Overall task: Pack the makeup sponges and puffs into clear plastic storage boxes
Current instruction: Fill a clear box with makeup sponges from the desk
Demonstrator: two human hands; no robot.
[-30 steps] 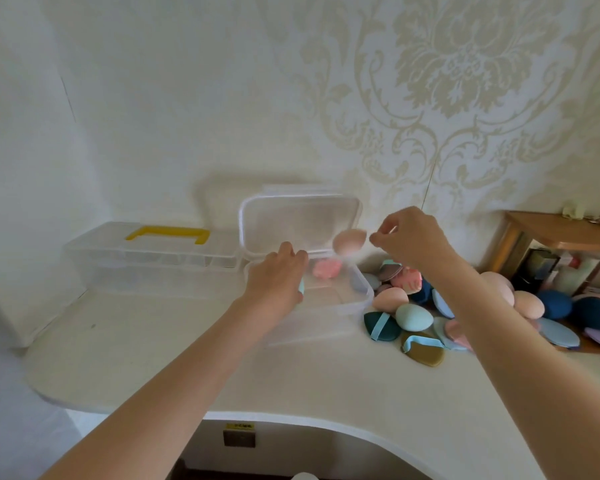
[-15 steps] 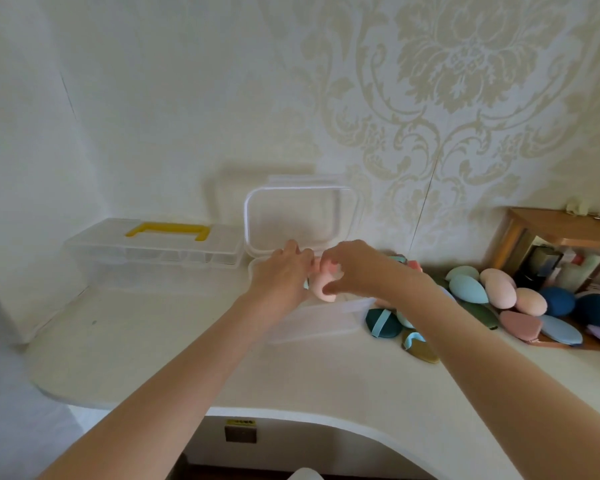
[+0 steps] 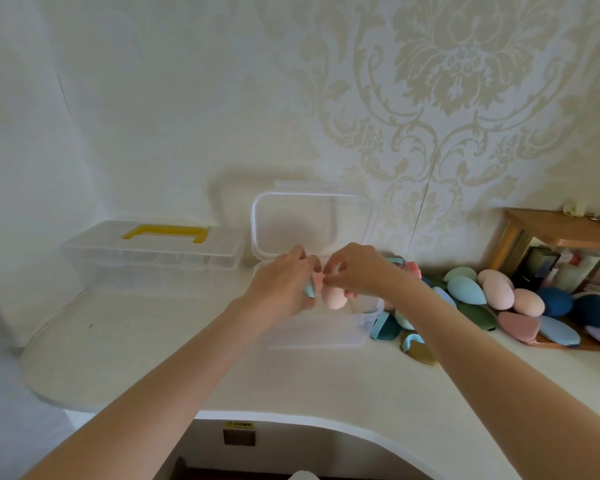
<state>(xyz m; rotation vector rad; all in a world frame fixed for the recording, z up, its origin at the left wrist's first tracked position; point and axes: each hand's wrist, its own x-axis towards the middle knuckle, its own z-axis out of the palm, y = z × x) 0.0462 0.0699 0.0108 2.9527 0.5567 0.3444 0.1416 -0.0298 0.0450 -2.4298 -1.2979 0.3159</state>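
Observation:
A clear plastic box (image 3: 368, 318) stands open on the white counter, its lid (image 3: 312, 221) leaning back against the wall. My right hand (image 3: 357, 270) pinches a pink egg-shaped sponge (image 3: 333, 296) over the box's inside. My left hand (image 3: 284, 282) hovers over the box's left end and holds small puffs, a light blue (image 3: 309, 289) and a pink one, at the fingertips. The box's contents are mostly hidden by both hands. Loose sponges and puffs (image 3: 499, 296) in pink, blue, teal, green and purple lie in a heap to the right.
A second clear box with a yellow handle (image 3: 167, 233) sits shut at the back left. A wooden shelf (image 3: 561, 230) with small bottles stands at the far right. The counter's curved front edge (image 3: 291, 415) runs below my arms.
My right hand carried the pink sponge from beside the lid down and left into the box opening. It now meets my left hand, which stayed at the box's left end.

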